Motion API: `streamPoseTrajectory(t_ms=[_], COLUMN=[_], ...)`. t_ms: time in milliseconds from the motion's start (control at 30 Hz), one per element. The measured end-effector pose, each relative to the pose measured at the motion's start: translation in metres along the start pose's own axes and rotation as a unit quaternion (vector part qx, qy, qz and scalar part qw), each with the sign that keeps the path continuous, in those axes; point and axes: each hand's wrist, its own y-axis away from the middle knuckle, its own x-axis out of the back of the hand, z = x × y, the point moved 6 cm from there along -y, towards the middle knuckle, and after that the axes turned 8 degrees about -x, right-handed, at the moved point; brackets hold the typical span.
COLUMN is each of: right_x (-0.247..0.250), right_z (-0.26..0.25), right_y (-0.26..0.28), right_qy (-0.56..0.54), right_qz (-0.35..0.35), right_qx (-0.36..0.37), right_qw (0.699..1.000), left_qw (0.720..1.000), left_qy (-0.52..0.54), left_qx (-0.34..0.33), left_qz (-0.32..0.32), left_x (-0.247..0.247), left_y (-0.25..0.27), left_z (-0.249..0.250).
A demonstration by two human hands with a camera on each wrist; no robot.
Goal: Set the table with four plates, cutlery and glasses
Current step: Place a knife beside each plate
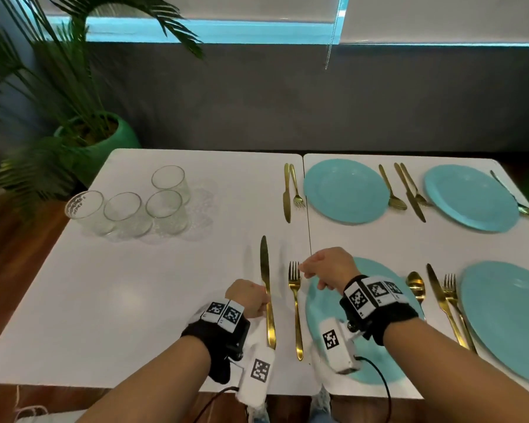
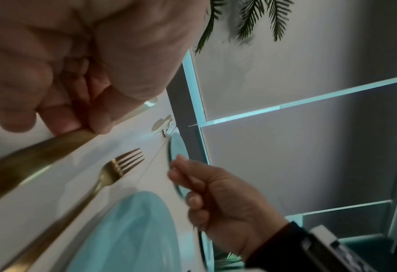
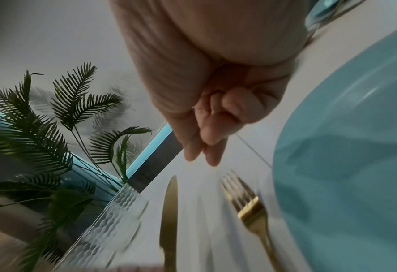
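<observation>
Two hands [image 1: 248, 297] [image 1: 324, 268], four plates [image 1: 345, 190] [image 1: 471, 198] [image 1: 321, 306] [image 1: 507, 319], four glasses [image 1: 84, 209] [image 1: 122, 213] [image 1: 165, 210] [image 1: 168, 180]

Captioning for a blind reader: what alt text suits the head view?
A person's left hand holds a gold knife by its handle beside a gold fork and teal plate, the right hand hovering empty near the fork's tines. Three other plates have cutlery; four glasses stand grouped left.

left forearm low, reaching forward. left hand [image 1: 247, 298] knuckles up, fingers curled, thumb and fingertips pinching knife [image 1: 264, 264] at handle. right forearm angled in from right, wrist raised. right hand [image 1: 326, 268] lifted, fingers curled into palm, thumb tip against index, nothing held. hands near, not touching.
</observation>
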Motion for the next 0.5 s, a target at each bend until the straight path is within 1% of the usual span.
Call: streamPoseTrajectory(t_ms=[33,67,100,167,233,300,400,467,500], right_x=[0.006,0.012,0.016,0.022,0.025,0.026,0.025,0.026,0.028], right_z=[0.003,0.005,0.007,0.010,0.011,0.014,0.019,0.021,0.021], right_y=[-0.001,-0.002,-0.003,-0.005,-0.005,-0.005,-0.003,-0.002,-0.001], right_qy=[-0.002,-0.007,-0.014,-0.009,0.001,-0.004,-0.019,-0.012,-0.008], right_qz=[0.008,0.016,0.022,0.028,0.031,0.033,0.035,0.041,0.045], right_qx=[-0.004,-0.007,-0.010,-0.014,-0.016,-0.020,-0.030,-0.028,-0.026], right_qw=[1.000,1.000,1.000,0.999,0.999,0.999,0.999,0.999,0.999], left_qw=[0.996,0.986,0.976,0.969,0.962,0.953,0.956,0.961,0.963], left_qy=[-0.092,-0.160,-0.213,-0.240,-0.267,-0.293,-0.286,-0.263,-0.259], left_qx=[-0.005,-0.009,-0.028,-0.019,-0.041,-0.038,-0.030,-0.050,-0.045], left_qz=[-0.022,-0.035,-0.046,-0.052,-0.050,-0.066,-0.064,-0.069,-0.068], left_x=[-0.003,-0.006,-0.011,-0.017,-0.027,-0.033,-0.041,-0.048,-0.050], left_y=[0.000,-0.002,-0.005,-0.010,-0.014,-0.019,-0.018,-0.015,-0.014], left_z=[-0.005,-0.008,-0.013,-0.016,-0.018,-0.018,-0.019,-0.017,-0.014])
